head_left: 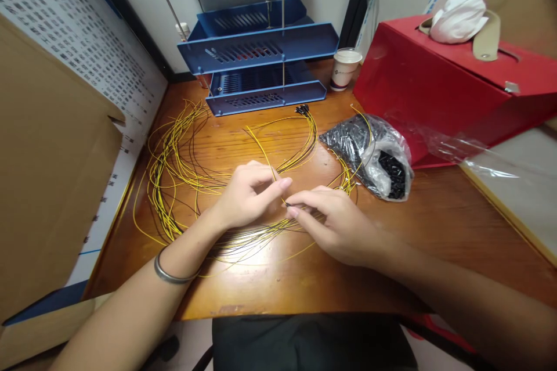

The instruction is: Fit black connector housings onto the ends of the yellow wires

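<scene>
Between the thumb and fingers of my left hand [250, 194] runs a yellow wire [260, 143], its upper length standing up past my fingers. My right hand [333, 217] pinches a small black connector [288, 205] at the wire's lower end, just right of my left thumb. Under and around both hands lies a loose coil of yellow and dark wires [163, 197]. Behind my hands, a curved bundle of wires [311, 139] ends in several black connectors [301, 110]. A clear plastic bag [369, 147] of small black parts sits beyond my right hand, with wire ends beside it.
A blue tiered tray rack [261, 49] stands at the back, with a paper cup [345, 69] beside it. At right is a red box [418, 86] with tissue on top. A cardboard sheet [52, 156] borders the wooden table [304, 292] on the left.
</scene>
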Demonstrator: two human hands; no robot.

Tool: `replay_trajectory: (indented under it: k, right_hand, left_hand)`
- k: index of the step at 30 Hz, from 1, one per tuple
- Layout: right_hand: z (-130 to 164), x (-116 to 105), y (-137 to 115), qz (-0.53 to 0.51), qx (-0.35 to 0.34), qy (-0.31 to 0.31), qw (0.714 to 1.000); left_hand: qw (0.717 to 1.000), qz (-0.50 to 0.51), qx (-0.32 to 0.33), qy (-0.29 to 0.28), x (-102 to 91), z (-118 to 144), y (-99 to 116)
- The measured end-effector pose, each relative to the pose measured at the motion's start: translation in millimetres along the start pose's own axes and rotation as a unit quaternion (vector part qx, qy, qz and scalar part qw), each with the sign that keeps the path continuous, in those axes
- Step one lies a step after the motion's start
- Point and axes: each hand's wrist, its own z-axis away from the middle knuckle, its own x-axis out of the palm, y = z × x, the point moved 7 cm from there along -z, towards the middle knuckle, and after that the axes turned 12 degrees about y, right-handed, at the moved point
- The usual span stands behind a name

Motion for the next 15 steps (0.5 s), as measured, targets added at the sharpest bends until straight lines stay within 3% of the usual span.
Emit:
replay_trajectory:
  k: [3, 7, 12, 15]
  right_hand:
    - [-1.1, -0.4, 0.2, 0.006, -0.005, 0.001, 1.0]
    - [-0.7, -2.0, -2.5, 0.019, -0.028, 0.008, 0.999]
    - [0.9, -0.9, -4.8, 0.039, -0.05, 0.003, 0.998]
    - [1.1, -0.2, -4.9, 0.041, -0.055, 0.007, 0.998]
  left_hand:
    - [1.0, 0.001, -0.021, 0.023, -2.0, 0.6, -2.8]
    - [0.987, 0.034, -0.096, 0.123, -17.8, -1.1, -14.3]
    - [0.958, 0.03, -0.141, 0.249, -38.5, -1.1, -24.3]
    - [0.953, 0.034, -0.143, 0.263, -41.6, -1.6, -24.9]
